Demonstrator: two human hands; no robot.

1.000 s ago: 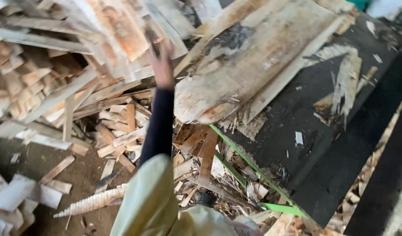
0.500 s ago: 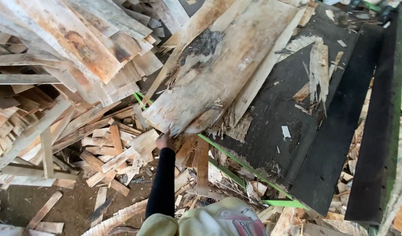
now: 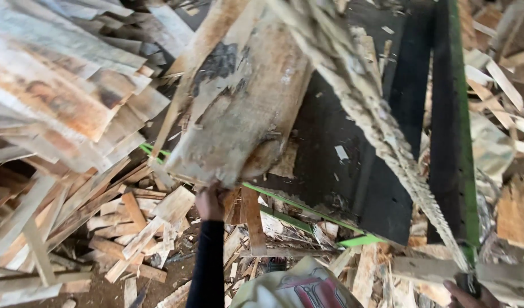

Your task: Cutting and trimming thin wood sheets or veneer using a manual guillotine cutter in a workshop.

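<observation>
1. The left hand (image 3: 209, 203), at the end of a black sleeve, reaches up under the near end of a broad, pale, weathered wooden slab (image 3: 239, 114) and is closed on its lower edge; the fingers are hidden behind the wood.
2. That slab lies tilted, its far end higher, resting on a dark, black flat surface with bright green edging (image 3: 353, 154). Its near end overhangs the green rim.
3. The right hand (image 3: 466, 294) shows only at the bottom right corner, clenched around the lower end of a long, thin, rough-edged strip of pale wood (image 3: 381, 125).
4. The strip runs slantwise from that hand up toward the top middle of the view, crossing in front of the black surface and the slab's right side.
5. To the left, a heap of grey and orange-stained wooden boards (image 3: 62, 97) lies stacked, just beside the slab.
6. Below the heap, small splintered offcuts of light wood (image 3: 131, 222) litter the ground around the left arm.
7. More wooden scraps (image 3: 501, 74) lie to the right of the green edging.
8. At the bottom middle, a pale garment with a red print (image 3: 299, 288) is in view.
</observation>
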